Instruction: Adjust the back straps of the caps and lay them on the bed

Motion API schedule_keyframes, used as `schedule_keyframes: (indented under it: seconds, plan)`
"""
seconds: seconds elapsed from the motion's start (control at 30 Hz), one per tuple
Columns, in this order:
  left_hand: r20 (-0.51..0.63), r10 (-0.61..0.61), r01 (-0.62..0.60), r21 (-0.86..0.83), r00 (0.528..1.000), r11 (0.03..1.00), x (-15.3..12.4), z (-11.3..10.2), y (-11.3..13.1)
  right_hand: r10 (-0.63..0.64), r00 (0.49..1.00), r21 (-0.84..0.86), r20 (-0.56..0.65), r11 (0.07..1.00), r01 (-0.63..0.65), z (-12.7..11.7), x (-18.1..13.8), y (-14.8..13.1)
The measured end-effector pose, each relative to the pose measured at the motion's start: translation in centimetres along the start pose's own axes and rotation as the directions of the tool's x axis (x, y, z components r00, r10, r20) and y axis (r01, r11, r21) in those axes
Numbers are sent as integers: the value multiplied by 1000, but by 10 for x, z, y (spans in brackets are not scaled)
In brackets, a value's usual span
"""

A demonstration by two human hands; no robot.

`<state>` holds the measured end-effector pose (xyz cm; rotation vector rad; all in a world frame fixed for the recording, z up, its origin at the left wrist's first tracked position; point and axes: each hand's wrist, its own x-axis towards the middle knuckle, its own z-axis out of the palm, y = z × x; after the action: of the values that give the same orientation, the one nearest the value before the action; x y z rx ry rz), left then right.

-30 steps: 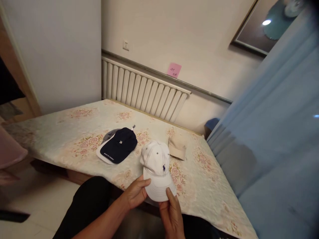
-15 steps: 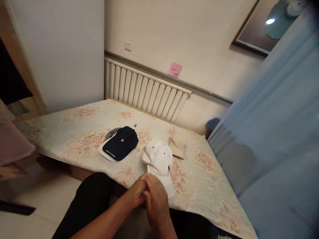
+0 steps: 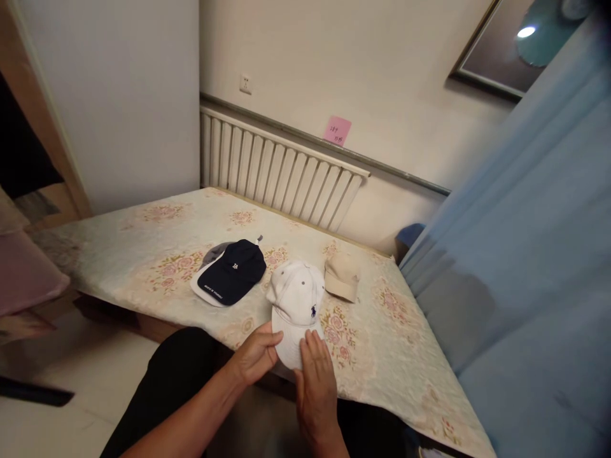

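A white baseball cap (image 3: pixel 298 296) with a small dark blue emblem stands in front of me at the bed's near edge, its brim towards me. My left hand (image 3: pixel 258 353) grips the left side of the brim, thumb on top and fingers underneath. Stretched fingers of my right hand (image 3: pixel 317 375) rest flat on the right part of the brim. To the left lies a navy cap (image 3: pixel 233 273) with white lettering, partly covering a white-brimmed grey cap (image 3: pixel 200 294). Behind the white cap on the right sits a beige cap (image 3: pixel 342 278).
All the caps are on a bed (image 3: pixel 382 356) with a floral cover. A radiator (image 3: pixel 281 168) and wall run behind it. A blue curtain (image 3: pixel 515 254) hangs along the right side, and a pink cloth-covered item (image 3: pixel 28 273) stands at the left.
My hands were together over the left of the brim; now they are apart, one on each side. The white cap has turned, so its brim points more straight towards me.
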<state>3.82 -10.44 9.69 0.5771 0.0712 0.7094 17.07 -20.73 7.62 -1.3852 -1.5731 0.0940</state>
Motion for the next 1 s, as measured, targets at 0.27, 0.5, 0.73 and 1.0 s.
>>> schedule_keyframes:
  seconds: [0.27, 0.5, 0.73, 1.0]
  plan:
    - [54, -77, 76, 13, 996, 997, -6, -11, 1, 635, 764, 470, -118, 713, -520, -16, 5, 6]
    - [152, -223, 218, 49, 963, 975, -14, -16, -3, 718, 643, 874, 265, 103, -475, -37, 19, 10]
    - [62, -145, 145, 2, 988, 989, -11, -13, 2, 642, 693, 901, 328, 9, -435, -40, 9, 11]
    - [-59, -169, 164, -85, 984, 983, -4, -13, 2, 549, 735, 881, 398, -6, -473, -42, -1, 3]
